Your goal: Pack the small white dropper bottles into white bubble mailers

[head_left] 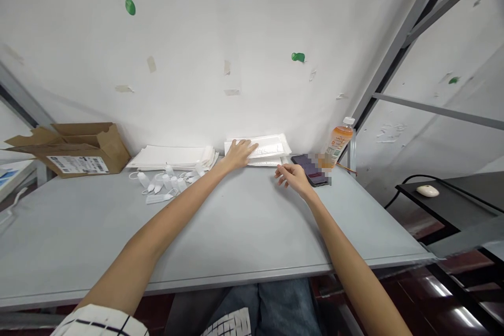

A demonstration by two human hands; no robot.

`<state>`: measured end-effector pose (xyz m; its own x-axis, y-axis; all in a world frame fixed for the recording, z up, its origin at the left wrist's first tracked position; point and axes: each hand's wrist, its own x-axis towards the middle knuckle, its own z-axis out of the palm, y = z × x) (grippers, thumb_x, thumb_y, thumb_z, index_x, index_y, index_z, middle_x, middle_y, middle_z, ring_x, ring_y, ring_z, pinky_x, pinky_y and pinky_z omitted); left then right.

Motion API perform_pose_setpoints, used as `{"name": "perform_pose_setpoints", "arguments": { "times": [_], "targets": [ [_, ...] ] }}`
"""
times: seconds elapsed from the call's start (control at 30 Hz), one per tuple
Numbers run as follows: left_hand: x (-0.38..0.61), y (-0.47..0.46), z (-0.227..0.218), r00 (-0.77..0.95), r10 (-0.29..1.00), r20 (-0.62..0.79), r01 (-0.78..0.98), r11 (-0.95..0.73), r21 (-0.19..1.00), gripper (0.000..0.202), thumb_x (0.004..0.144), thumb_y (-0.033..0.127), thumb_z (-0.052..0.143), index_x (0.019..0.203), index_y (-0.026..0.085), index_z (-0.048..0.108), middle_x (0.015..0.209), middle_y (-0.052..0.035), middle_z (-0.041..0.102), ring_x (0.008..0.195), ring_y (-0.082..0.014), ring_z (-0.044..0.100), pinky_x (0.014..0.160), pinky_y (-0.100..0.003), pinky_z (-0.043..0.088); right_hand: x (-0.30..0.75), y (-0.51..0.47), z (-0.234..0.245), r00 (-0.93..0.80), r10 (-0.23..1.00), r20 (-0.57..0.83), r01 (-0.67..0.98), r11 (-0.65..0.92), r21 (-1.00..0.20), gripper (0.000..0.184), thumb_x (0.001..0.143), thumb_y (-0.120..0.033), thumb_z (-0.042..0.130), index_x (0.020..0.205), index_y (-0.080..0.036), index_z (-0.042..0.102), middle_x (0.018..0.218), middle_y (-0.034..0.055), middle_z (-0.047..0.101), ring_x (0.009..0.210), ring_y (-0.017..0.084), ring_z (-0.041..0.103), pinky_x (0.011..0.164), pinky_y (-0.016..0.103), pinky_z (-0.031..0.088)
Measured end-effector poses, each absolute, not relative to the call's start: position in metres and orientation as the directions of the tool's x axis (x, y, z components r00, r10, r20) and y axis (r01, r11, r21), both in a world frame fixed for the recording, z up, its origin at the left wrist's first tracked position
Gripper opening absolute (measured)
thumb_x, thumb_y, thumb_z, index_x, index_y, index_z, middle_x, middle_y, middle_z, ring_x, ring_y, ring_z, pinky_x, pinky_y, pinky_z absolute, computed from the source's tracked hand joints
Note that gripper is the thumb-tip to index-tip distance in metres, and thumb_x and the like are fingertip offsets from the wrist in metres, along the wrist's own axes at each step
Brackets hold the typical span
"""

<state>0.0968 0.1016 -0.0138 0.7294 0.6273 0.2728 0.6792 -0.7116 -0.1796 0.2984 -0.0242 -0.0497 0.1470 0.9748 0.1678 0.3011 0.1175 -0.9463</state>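
One far pile, left hand on it, fingers apart; right hand curled, hold unclear; even pressure advisable.

Grey table, carton, small bottles, white packets, phone, drink bottle
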Motion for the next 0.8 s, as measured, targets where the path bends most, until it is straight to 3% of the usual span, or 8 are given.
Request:
{"name": "perform_pose_setpoints", "arguments": {
  "times": [0.2,0.3,0.43,0.53,0.63,0.7,0.8],
  "targets": [
    [0.091,0.074,-0.015,0.725,0.582,0.367,0.665,-0.731,-0.154,0.053,0.092,0.011,0.034,0.143,0.019,0.039,0.139,-0.0140,0.052,0.130,-0.0268,0.046,0.108,-0.045,0.030,0.312,-0.032,-0.027,0.202,0.952,0.229,0.155,0.199,-0.968,0.044,0.070,-0.058,0.073,0.070,-0.014,0.066,0.074,0.0083,0.069,0.053,0.014,0.063,0.041,0.021,0.045],
    [0.080,0.049,-0.027,0.771,0.492,0.405,0.596,-0.781,-0.186,0.053,0.091,0.009,0.035,0.142,0.017,0.041,0.138,-0.0149,0.053,0.132,-0.0269,0.045,0.109,-0.044,0.030,0.331,-0.034,-0.018,0.479,0.828,0.292,0.024,0.319,-0.947,0.039,0.068,-0.052,0.077,0.066,-0.015,0.064,0.066,0.0061,0.068,0.046,0.011,0.058,0.037,0.020,0.040],
    [0.067,0.026,-0.057,0.820,0.488,0.298,0.551,-0.814,-0.183,0.050,0.090,0.009,0.037,0.139,0.016,0.046,0.135,-0.0163,0.055,0.130,-0.0276,0.048,0.105,-0.044,0.035,0.351,-0.034,-0.019,0.722,0.640,0.263,-0.022,0.400,-0.916,0.039,0.068,-0.047,0.077,0.054,-0.017,0.056,0.048,-0.0005,0.057,0.034,0.007,0.046,0.030,0.018,0.028],
    [0.067,0.022,-0.068,0.811,0.538,0.229,0.572,-0.812,-0.116,0.047,0.098,0.029,0.037,0.142,0.014,0.044,0.142,-0.0190,0.050,0.133,-0.0309,0.045,0.106,-0.047,0.035,0.350,-0.032,-0.024,0.713,0.650,0.263,-0.010,0.384,-0.923,0.041,0.068,-0.048,0.077,0.052,-0.016,0.055,0.045,-0.0014,0.055,0.031,0.006,0.044,0.029,0.019,0.026],
    [0.072,0.023,-0.057,0.786,0.578,0.220,0.603,-0.795,-0.063,0.060,0.098,0.051,0.037,0.144,0.014,0.042,0.150,-0.0197,0.041,0.139,-0.0344,0.037,0.111,-0.050,0.031,0.342,-0.030,-0.028,0.662,0.684,0.305,0.041,0.374,-0.927,0.043,0.066,-0.049,0.078,0.052,-0.015,0.056,0.045,-0.0009,0.056,0.030,0.007,0.043,0.029,0.019,0.027],
    [0.070,0.029,-0.038,0.775,0.587,0.233,0.611,-0.790,-0.044,0.056,0.099,0.051,0.035,0.142,0.017,0.046,0.149,-0.0160,0.044,0.138,-0.0318,0.039,0.111,-0.048,0.031,0.338,-0.029,-0.030,0.632,0.696,0.341,0.080,0.379,-0.922,0.043,0.067,-0.050,0.078,0.053,-0.015,0.058,0.046,-0.0005,0.056,0.031,0.007,0.045,0.029,0.020,0.028],
    [0.048,0.054,-0.002,0.716,0.669,0.200,0.681,-0.732,0.015,0.045,0.100,0.042,0.031,0.133,0.023,0.056,0.134,-0.0076,0.060,0.124,-0.0239,0.054,0.102,-0.038,0.042,0.337,-0.028,-0.032,0.610,0.697,0.377,0.126,0.385,-0.914,0.042,0.069,-0.050,0.077,0.054,-0.015,0.059,0.047,-0.0002,0.057,0.033,0.008,0.047,0.030,0.020,0.030]
  ]
}}
